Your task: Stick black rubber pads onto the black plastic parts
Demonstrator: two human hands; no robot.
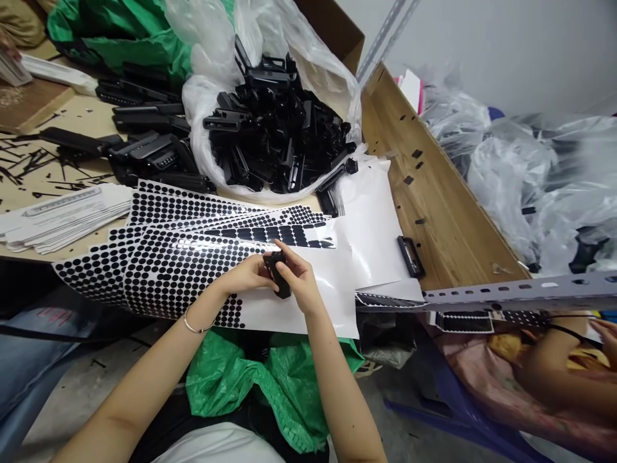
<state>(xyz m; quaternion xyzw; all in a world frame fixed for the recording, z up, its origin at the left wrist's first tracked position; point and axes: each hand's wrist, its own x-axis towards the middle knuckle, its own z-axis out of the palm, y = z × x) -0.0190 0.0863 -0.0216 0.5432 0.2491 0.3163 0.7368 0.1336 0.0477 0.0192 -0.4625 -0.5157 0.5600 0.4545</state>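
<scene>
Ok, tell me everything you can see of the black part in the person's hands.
The black part is small, longer than it is wide, and looks like hard plastic with a slight sheen. Its long side runs roughly toward the wearer, a little aslant. It is held over a white sheet, the left hand gripping one side and the right hand the other. Fingers hide some of it; finer details are too small to tell.

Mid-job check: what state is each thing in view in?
Black part, held, tilted
Left grip, closed on the part
Right grip, closed on the part
Sticker sheets, overlapping, partly bare
Middle clear bag, open, heaped with black pieces
Paper strips, stacked, fanned
Lower green bag, crumpled
Bracelet, worn
</scene>
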